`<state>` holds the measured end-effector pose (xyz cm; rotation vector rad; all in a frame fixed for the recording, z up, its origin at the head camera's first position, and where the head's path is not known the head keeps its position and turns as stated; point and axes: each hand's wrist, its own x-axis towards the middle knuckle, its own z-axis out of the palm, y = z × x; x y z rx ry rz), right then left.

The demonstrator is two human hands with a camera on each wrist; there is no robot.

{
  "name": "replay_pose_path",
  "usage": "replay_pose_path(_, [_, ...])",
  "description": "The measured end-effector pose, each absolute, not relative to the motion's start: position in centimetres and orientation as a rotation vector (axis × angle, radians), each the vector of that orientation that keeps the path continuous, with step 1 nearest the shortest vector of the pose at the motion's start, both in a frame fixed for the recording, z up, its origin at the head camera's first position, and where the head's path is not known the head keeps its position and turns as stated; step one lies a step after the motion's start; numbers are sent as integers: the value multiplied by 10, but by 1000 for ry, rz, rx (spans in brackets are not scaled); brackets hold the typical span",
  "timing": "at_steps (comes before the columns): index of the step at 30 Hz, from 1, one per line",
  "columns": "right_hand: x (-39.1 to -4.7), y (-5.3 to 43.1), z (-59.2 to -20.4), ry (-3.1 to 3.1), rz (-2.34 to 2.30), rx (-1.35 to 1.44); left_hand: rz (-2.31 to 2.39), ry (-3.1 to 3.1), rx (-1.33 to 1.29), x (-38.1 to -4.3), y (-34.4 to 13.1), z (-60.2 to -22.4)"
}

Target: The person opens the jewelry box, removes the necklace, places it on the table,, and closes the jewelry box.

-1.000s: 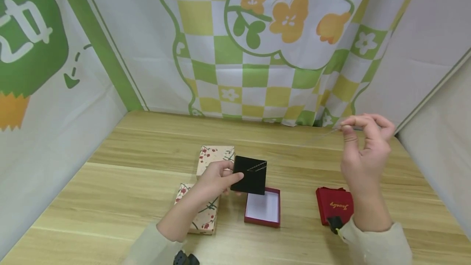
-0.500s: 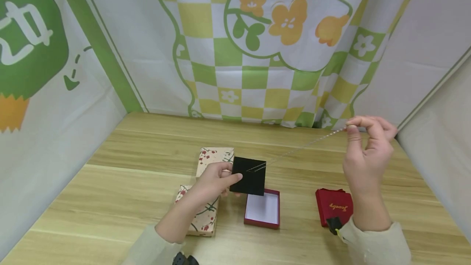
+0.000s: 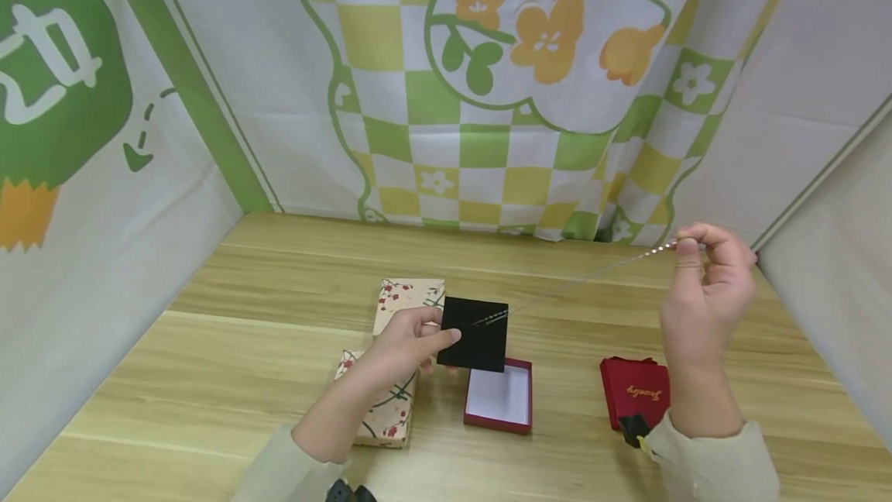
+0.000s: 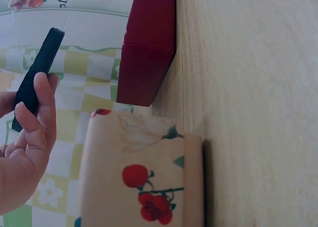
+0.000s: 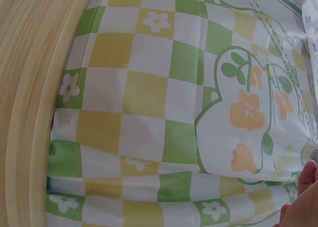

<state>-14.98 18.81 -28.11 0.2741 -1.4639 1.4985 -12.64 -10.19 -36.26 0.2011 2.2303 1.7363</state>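
Observation:
My left hand (image 3: 404, 343) grips a square black jewelry pad (image 3: 481, 351) by its left edge, with the thumb on its face. The left wrist view shows the pad (image 4: 43, 58) edge-on, held between the fingers and thumb. My right hand (image 3: 707, 304), raised at the right, pinches one end of a thin silver chain necklace (image 3: 658, 251) between thumb and fingertips. From there the chain slants down taut to the pad, where two strands lie across its face. Below the pad sits a red box base (image 3: 496, 424) with a white inside, its back part overlapped by the pad.
A red lid (image 3: 641, 390) lettered "Jewelry" lies beside the right wrist. Two cream floral boxes, a rear one (image 3: 397, 300) and a front one (image 3: 390, 417), stand by the left forearm. A checkered curtain (image 3: 488, 146) hangs behind the wooden table (image 3: 279, 277).
My right hand has moved a little to the right, drawing the chain's end along with it. The left hand and the pad have hardly moved.

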Motion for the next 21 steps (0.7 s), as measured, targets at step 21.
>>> replay_pose_path(21, [-170,224,-291,-1723,1491,-46,1758,2254,207,-127,-109,-366])
